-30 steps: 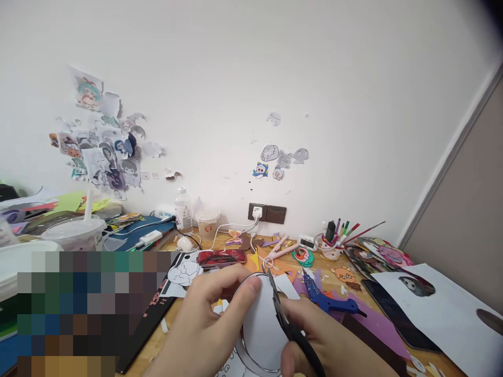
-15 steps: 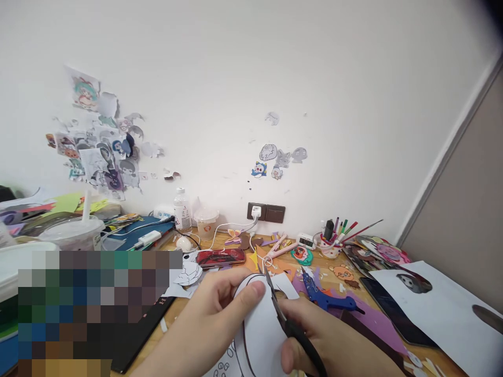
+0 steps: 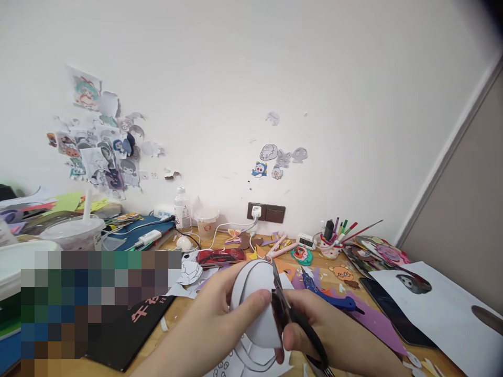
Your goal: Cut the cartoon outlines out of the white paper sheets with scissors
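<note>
My left hand [image 3: 218,314] pinches a rounded white sheet of paper [image 3: 261,327], its thumb lying across the front near the right edge. Dark curved lines run along the paper's rim. In my right hand [image 3: 318,314] is a pair of black-handled scissors [image 3: 304,330]. Their blades point up and away along the paper's right side, with the blades close to its edge. My right fingers are around the handles and partly hidden. Beneath the held piece lies a white sheet with small drawn outlines [image 3: 223,366] on the desk.
A blue glue gun [image 3: 334,301] lies on purple sheet scraps, right of my hands. Beyond are a red case [image 3: 220,256], a white clock [image 3: 305,241] and a pen cup [image 3: 330,247]. A dark tablet [image 3: 393,309] lies under white paper [image 3: 444,303]. Lidded cups [image 3: 74,228] stand left.
The paper has turned and tilted in my left hand, and its curled lower part shows more. The scissors have shifted slightly right, and my left thumb sits a little further right.
</note>
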Demonstrator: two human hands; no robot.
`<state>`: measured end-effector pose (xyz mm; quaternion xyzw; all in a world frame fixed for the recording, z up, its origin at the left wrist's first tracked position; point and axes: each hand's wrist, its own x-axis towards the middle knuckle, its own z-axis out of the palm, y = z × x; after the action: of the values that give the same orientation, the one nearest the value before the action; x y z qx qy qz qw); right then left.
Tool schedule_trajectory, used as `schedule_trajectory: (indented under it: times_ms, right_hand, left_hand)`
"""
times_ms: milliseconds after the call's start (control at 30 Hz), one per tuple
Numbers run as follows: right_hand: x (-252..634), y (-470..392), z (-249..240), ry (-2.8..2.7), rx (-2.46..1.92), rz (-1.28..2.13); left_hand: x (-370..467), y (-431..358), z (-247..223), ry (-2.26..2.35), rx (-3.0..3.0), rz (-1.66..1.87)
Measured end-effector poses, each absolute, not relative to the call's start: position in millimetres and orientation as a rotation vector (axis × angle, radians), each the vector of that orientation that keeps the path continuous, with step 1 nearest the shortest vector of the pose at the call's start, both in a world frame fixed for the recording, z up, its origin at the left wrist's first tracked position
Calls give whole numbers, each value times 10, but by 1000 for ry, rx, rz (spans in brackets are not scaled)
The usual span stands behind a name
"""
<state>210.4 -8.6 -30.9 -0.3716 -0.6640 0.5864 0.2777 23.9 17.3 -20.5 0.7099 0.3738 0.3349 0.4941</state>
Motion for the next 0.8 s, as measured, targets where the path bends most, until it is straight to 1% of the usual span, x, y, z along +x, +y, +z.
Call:
schedule_trajectory:
  times_ms: [200, 433, 533, 600, 733, 800]
  right_hand:
    - [2153, -122, -249, -1899, -1217, 1373]
    - [2026, -15, -318, -1395, -895, 1168]
    - [1978, -13, -322, -1194, -895, 1130]
    - [1957, -10, -326, -1155, -953, 1085]
    - [1945, 21, -352, -1117, -974, 989]
    - [1953, 27, -354, -1091, -971, 1010]
  left_hand:
    - [164, 205, -103, 894, 1559, 919]
    - [173, 209, -47, 939, 1577, 738]
    - [226, 182, -39, 1005, 1648, 664]
    - [245, 173, -47, 1038, 1681, 633]
    - [218, 217, -107, 966, 1706, 716]
    - [185, 253, -127, 900, 1685, 777]
